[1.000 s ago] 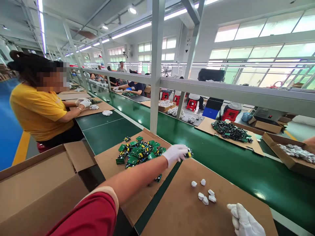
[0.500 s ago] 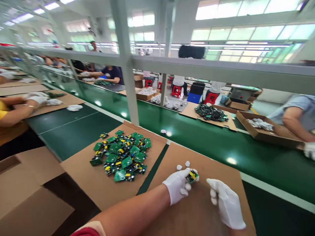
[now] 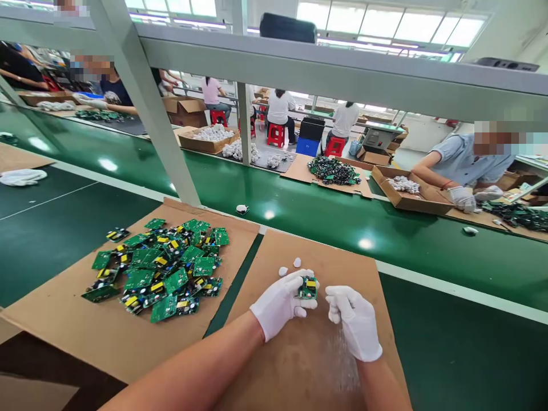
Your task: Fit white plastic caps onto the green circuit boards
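Observation:
My left hand (image 3: 276,305), in a white glove, is closed on a small green circuit board (image 3: 307,288). A yellow part on the board faces up toward me. To its right, a short gap away, is my right hand (image 3: 353,319), also gloved in white. Its fingers are curled with the tips pressed together; whether something small is between them is hidden. Two small white lumps, one farther off (image 3: 297,262) and one nearer (image 3: 283,271), lie on the brown cardboard sheet (image 3: 265,365) just beyond my left hand.
Left of my hands, a heap of green circuit boards (image 3: 166,265) covers another cardboard sheet (image 3: 64,308). A green conveyor belt (image 3: 214,182) runs behind, carrying a board with a white top (image 3: 242,209). A slanted grey post (image 3: 145,103) rises there. Across the belt, a co-worker (image 3: 462,162) works beside a cardboard box (image 3: 411,200).
The view has swung right and down. The board in my left hand has turned flatter toward me. My right hand's fingers are more tightly curled and remain beside the board.

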The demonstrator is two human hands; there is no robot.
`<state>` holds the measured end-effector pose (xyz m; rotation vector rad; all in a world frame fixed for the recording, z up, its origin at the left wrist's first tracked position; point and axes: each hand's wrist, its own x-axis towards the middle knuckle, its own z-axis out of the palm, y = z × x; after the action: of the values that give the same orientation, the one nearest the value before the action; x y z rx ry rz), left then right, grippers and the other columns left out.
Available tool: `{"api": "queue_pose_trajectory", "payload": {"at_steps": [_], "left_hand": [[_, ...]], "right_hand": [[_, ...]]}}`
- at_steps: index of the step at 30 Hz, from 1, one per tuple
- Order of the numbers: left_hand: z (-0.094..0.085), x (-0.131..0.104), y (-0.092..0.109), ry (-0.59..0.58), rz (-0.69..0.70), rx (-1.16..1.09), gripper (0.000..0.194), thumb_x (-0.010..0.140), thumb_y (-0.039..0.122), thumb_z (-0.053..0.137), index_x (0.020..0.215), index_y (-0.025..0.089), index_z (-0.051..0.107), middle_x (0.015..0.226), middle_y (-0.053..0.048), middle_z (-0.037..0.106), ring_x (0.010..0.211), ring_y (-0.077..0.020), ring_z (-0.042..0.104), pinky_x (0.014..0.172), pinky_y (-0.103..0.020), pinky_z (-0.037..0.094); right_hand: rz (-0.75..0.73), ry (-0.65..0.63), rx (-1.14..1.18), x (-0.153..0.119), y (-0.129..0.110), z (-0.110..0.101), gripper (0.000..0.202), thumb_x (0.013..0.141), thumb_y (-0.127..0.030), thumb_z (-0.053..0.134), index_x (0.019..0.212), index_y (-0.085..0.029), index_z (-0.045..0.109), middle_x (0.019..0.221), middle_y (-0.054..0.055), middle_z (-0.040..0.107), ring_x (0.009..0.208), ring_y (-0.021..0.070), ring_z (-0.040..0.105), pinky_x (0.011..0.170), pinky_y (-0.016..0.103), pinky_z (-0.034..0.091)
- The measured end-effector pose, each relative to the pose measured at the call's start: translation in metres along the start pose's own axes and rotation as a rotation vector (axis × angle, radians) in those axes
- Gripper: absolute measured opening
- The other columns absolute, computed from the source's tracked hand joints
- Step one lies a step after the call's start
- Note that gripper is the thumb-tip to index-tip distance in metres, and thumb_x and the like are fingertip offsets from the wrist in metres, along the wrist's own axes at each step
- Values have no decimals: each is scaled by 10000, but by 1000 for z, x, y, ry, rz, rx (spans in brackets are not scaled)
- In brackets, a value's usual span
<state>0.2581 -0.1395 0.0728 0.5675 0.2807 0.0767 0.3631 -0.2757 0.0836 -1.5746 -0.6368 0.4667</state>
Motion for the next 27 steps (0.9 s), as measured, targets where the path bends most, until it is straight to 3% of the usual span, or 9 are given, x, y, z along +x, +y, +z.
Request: {"api": "queue_pose_trajectory", "payload": {"at_steps": [4, 7, 11, 14, 17, 22, 27], "left_hand": [[0, 0, 1, -20, 2, -23, 336, 798, 340, 599, 1099, 196, 568, 1101, -90, 553, 627, -82, 553, 464, -169, 344], [0, -1, 1, 18, -15, -83, 277, 763, 302, 632, 1007, 179, 590, 1095, -84, 568, 718, -128, 597, 543, -200, 392], [2, -1, -3, 21, 55, -117, 248, 798, 272, 585, 1036, 203, 582, 1161, -66, 547, 893, -153, 581, 724, -264, 441], [6, -2, -8, -89, 96, -141, 271, 826, 281, 539, 1093, 236, 554, 1093, -54, 564, 797, -132, 568, 680, -276, 440], [9, -4, -11, -169, 58, -117, 242, 827, 308, 529, 1045, 209, 560, 900, -46, 579, 634, -124, 535, 604, -289, 423], [11, -5, -10, -110, 68, 105, 214, 664, 178, 680, 852, 134, 588, 818, -56, 589, 759, -142, 566, 647, -234, 397], [12, -3, -13, 52, 74, 274, 555, 640, 233, 725, 1149, 167, 515, 796, -36, 602, 651, -107, 549, 552, -211, 366]], "right_hand": [[-111, 39, -111, 2, -1, -1, 230, 754, -350, 661, 944, -222, 642, 805, 9, 625, 723, 144, 579, 727, 300, 482], [-26, 35, -38, 0, -3, -1, 255, 786, -382, 625, 968, -203, 632, 723, -4, 619, 634, 128, 571, 677, 293, 490], [92, -262, 76, -8, -5, 4, 338, 836, -469, 527, 807, -153, 643, 534, -14, 575, 377, 93, 474, 427, 248, 400], [139, -418, 126, -13, -7, 12, 345, 804, -485, 571, 797, -147, 643, 581, 13, 612, 424, 120, 536, 442, 257, 415], [46, -366, 192, -13, -8, 13, 327, 850, -456, 524, 772, -159, 636, 657, 32, 631, 547, 140, 582, 545, 283, 452], [74, -170, 256, -6, -8, 6, 241, 848, -394, 551, 789, -171, 619, 706, 29, 636, 595, 142, 575, 564, 286, 460], [121, -159, 205, -1, -6, 7, 175, 767, -332, 665, 883, -204, 634, 683, -18, 633, 610, 121, 572, 642, 284, 493]]}}
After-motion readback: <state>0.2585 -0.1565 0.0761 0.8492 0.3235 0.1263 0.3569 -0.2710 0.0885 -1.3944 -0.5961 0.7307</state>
